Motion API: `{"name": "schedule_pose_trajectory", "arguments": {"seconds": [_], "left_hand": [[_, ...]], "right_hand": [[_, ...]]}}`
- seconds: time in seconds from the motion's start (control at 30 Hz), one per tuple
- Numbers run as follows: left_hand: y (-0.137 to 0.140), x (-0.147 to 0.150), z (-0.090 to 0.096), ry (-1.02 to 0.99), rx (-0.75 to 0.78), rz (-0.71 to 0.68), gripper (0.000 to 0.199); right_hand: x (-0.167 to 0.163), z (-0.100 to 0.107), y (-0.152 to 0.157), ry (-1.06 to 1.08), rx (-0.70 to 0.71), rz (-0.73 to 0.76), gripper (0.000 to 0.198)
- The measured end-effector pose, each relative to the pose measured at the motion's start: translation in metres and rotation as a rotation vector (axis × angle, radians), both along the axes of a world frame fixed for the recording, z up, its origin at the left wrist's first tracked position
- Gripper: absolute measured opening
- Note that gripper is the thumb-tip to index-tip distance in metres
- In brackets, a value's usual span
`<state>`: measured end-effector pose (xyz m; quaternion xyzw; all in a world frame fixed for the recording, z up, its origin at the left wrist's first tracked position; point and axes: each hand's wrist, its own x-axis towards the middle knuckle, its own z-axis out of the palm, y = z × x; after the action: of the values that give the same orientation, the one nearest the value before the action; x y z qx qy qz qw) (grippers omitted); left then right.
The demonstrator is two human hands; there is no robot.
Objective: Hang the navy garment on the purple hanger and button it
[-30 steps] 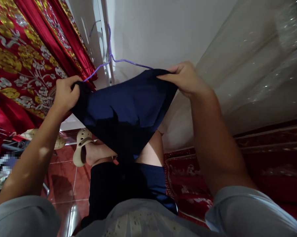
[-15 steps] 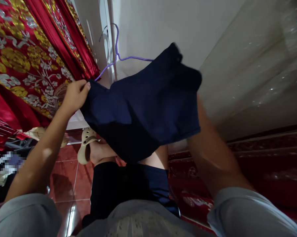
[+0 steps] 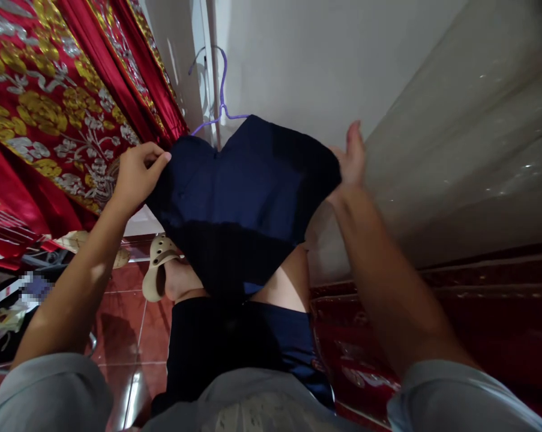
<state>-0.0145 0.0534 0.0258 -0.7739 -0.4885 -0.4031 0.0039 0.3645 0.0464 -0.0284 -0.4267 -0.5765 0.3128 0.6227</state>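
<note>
A dark navy garment [image 3: 252, 186] is spread between my hands above my lap, with a V-shaped dip in its top edge. My left hand [image 3: 138, 174] pinches its upper left corner between thumb and fingers. At the right edge, my right hand [image 3: 350, 161] has its thumb stretched upward, apart from the cloth. Its other fingers are partly hidden behind the fabric. A purple hanger [image 3: 224, 99] shows above the garment, hook up; its lower part is covered by the cloth.
Red cloth with gold and silver embroidery [image 3: 50, 102] hangs at the left. A pale panel [image 3: 307, 60] stands ahead, with plastic-like sheeting [image 3: 469, 162] at the right. Below are a beige clog [image 3: 156, 276] on my foot and a red tiled floor [image 3: 117, 324].
My right hand has come out from under the garment to its right edge, thumb now showing. The raised right part of the cloth has dropped and narrowed. My left hand keeps its pinch.
</note>
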Motion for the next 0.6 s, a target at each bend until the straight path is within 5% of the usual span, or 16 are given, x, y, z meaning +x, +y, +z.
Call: {"name": "schedule_pose_trajectory", "arguments": {"seconds": [0.17,0.33,0.43,0.5,0.6], "left_hand": [[-0.017,0.018,0.008,0.025,0.084,-0.062,0.035],[-0.045,0.04,0.025,0.018,0.229,-0.106,0.047],[-0.054,0.053,0.034,-0.244,0.048,-0.165,0.045],[-0.058,0.06,0.039,-0.472,-0.203,-0.207,0.041],[-0.068,0.059,0.045,-0.577,-0.408,-0.223,0.027]], "right_hand": [[0.002,0.026,-0.006,0.169,0.072,0.118,0.041],[-0.01,0.046,-0.044,0.22,0.183,-0.028,0.036],[-0.041,0.043,-0.089,0.014,0.252,-0.136,0.033],[-0.067,0.037,-0.118,-0.266,0.272,0.038,0.031],[-0.096,0.028,-0.138,-0.559,0.37,0.613,0.046]]}}
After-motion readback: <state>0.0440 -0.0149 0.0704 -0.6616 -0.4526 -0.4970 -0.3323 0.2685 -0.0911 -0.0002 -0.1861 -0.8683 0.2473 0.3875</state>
